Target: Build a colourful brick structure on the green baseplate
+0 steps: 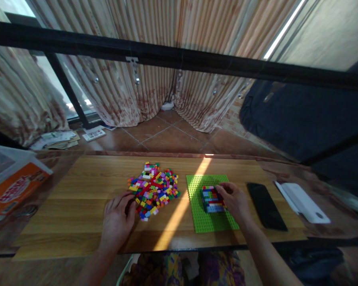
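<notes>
My left hand point(118, 217) rests on the table at the left edge of a loose pile of small toy building bricks point(156, 188) in many colours. Its fingers are curved, with a gap between thumb and index finger, and I see no brick held there. On a green studded baseplate point(198, 222) sits a small block built of layered bricks point(210, 200), blue, red, white and green among them. My right hand point(233, 198) has its fingers closed at the upper right corner of this build; whether a single loose brick is between the fingertips is hidden.
The wooden table point(86, 190) carries a black phone-like slab point(267, 205) right of the baseplate. Past the right edge lies a white plastic object point(304, 202). A clear bin with an orange label point(16, 184) stands at the left. A dark bar point(179, 53) crosses before the curtains.
</notes>
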Motion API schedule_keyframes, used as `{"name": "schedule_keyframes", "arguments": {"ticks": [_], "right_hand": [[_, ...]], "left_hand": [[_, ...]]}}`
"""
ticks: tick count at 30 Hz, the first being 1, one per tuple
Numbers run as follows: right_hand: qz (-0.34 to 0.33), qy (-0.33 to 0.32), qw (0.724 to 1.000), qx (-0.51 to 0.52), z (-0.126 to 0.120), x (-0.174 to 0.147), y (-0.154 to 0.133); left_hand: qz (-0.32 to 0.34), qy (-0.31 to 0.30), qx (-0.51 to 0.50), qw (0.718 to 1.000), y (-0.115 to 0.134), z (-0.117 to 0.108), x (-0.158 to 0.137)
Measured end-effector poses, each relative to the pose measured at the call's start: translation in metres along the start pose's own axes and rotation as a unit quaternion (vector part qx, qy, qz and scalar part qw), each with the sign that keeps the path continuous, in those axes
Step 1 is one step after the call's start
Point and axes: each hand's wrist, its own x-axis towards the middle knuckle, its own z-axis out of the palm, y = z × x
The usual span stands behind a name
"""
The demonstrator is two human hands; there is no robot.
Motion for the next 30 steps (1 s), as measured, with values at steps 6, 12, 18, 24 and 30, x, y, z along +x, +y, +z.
{"name": "schedule_keyframes", "arguments": {"ticks": [6, 12, 18, 24, 30], "right_hand": [[-0.049, 0.011, 0.997, -0.059, 0.001, 0.001, -0.003], [-0.058, 0.003, 0.995, -0.081, 0.002, 0.001, 0.003], [-0.148, 0.08, 0.962, -0.214, 0.005, -0.015, -0.009], [-0.261, 0.064, 0.941, -0.208, 0.027, -0.032, -0.046], [-0.301, -0.041, 0.945, -0.122, 0.076, -0.036, -0.069]], "left_hand": [[-0.003, -0.007, -0.003, 1.0, 0.0, 0.0, 0.0], [-0.018, -0.002, -0.003, 1.0, 0.001, 0.001, -0.001], [-0.022, -0.006, -0.006, 1.0, 0.002, 0.0, -0.002], [-0.026, -0.004, -0.015, 1.0, 0.004, -0.001, -0.001], [-0.035, -0.011, -0.017, 0.999, 0.007, -0.003, 0.0]]}}
